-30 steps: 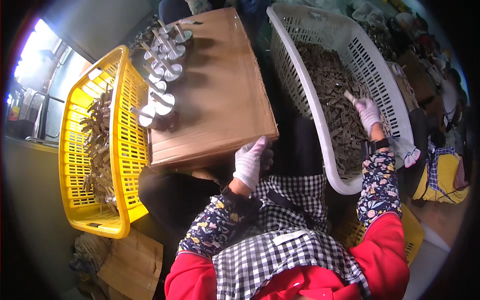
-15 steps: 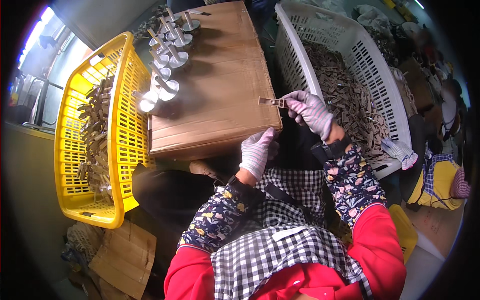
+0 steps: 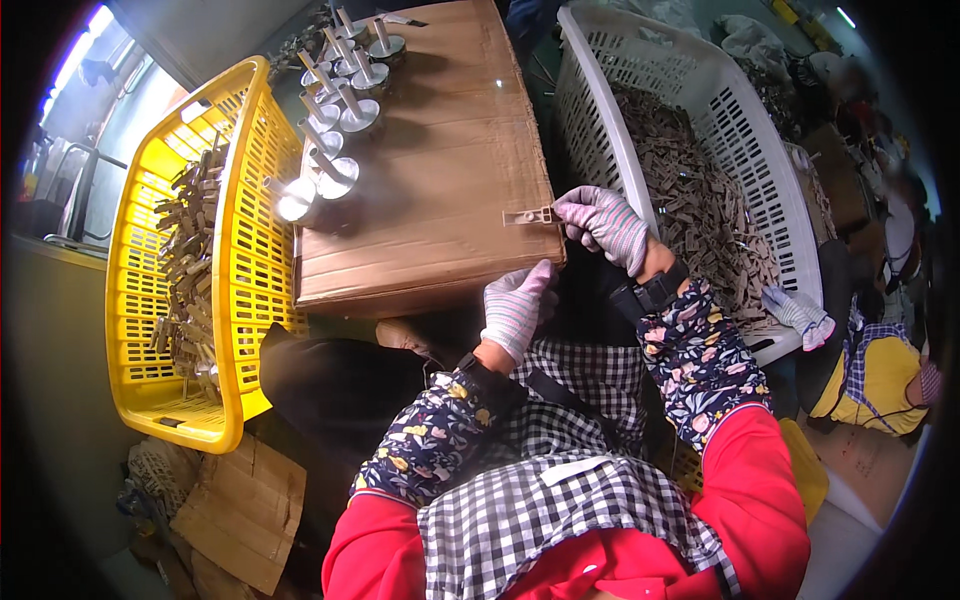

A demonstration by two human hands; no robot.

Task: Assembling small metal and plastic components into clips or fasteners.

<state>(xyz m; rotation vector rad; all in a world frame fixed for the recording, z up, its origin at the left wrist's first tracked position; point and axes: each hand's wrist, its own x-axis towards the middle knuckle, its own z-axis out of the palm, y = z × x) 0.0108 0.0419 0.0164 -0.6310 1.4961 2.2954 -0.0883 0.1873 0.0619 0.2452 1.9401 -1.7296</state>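
My right hand (image 3: 605,228), in a striped glove, pinches one end of a small flat tan piece (image 3: 528,216) with cut-out openings. The piece sticks out to the left over the near right corner of a cardboard box (image 3: 430,190). My left hand (image 3: 516,310), also gloved, is closed with the thumb up, just in front of the box's near edge. Whatever its curled fingers hold, if anything, is hidden. On the box's left side stand several round silver discs with upright posts (image 3: 337,178).
To the left stands a yellow basket (image 3: 232,250) of brownish pieces. At the right, a white basket (image 3: 630,150) holds many flat tan pieces; a striped glove (image 3: 800,315) hangs at its near corner. Flattened cardboard (image 3: 240,510) lies on the floor at lower left.
My right hand has shifted a little left and down, bringing the tan piece further over the box. My left hand has barely moved.
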